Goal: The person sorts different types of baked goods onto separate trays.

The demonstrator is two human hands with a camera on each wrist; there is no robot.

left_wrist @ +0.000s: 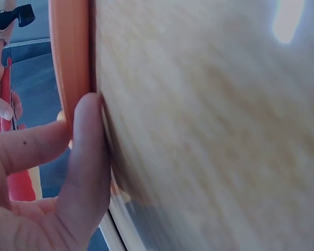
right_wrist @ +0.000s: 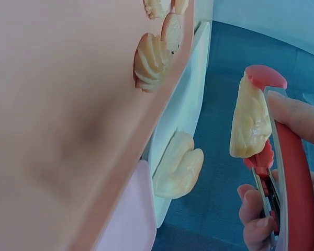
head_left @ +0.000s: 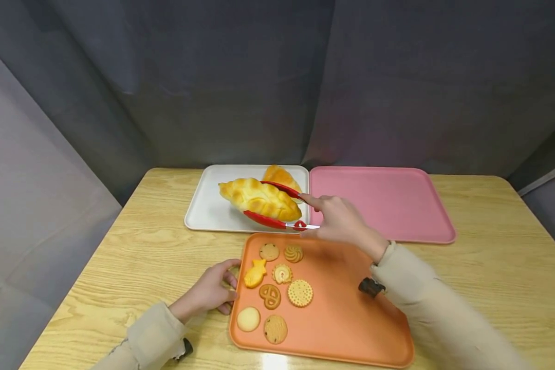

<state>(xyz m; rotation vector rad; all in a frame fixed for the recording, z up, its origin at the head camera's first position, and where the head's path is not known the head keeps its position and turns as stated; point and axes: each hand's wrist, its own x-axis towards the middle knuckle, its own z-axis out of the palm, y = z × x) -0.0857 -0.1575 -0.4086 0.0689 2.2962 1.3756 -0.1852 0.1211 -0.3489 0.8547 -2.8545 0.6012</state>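
My right hand grips a pair of red tongs, whose red heads clasp a golden braided bread. In the right wrist view the bread hangs in the air, apart from the trays. From the head it overlaps the white tray, where another bread lies, partly hidden behind the tongs. At the near left, my left hand holds the left rim of the orange tray; in the left wrist view, fingers pinch the tray's edge.
Several cookies, among them a pretzel-shaped cookie and a fish-shaped cookie, lie in the left half of the orange tray. A pink tray adjoins the white one on its right. Dark cloth hangs behind the wooden table.
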